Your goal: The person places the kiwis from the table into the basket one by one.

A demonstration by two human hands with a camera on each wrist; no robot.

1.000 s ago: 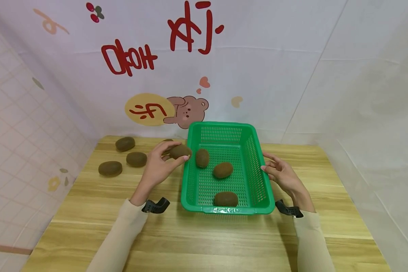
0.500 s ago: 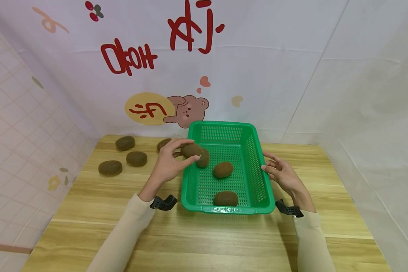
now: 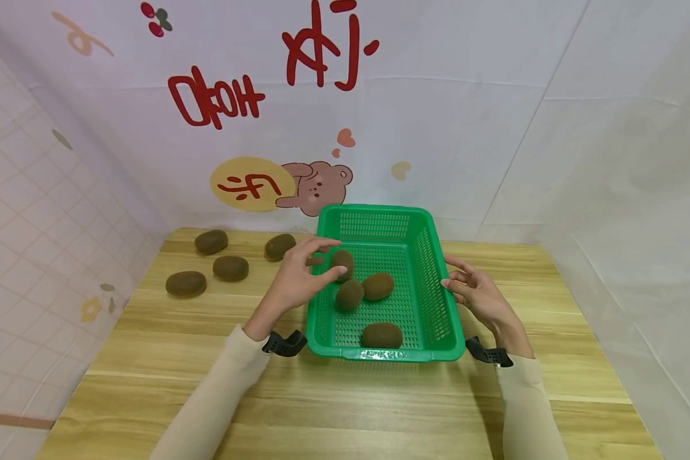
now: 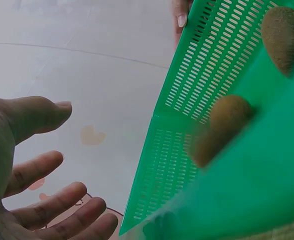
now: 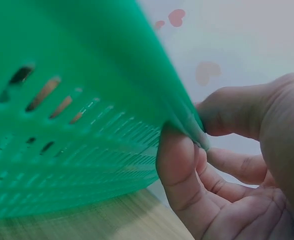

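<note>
My left hand [image 3: 299, 275] hovers over the left rim of a green plastic basket [image 3: 383, 355], thumb and fingers spread with nothing between them. Just beyond its thumb, a brown kiwi [image 3: 349, 296] lies in the basket against a second kiwi [image 3: 379, 287]. Partly behind that thumb is another kiwi [image 3: 342, 263], and one more kiwi [image 3: 382, 335] sits by the near wall. In the left wrist view two kiwis look blurred. My right hand [image 3: 477, 294] pinches the basket's right rim; in the right wrist view the thumb and index finger [image 5: 179, 170] grip its edge.
Several kiwis lie on the wooden table [image 3: 345, 409] left of the basket, among them a kiwi [image 3: 186, 283] nearest the left side and a kiwi [image 3: 280, 246] close behind my left hand. A white printed cloth [image 3: 437, 128] rises behind the table.
My left hand has moved right over the basket's rim with a kiwi and let it go; that kiwi now lies inside. The right hand has stayed at the rim.
</note>
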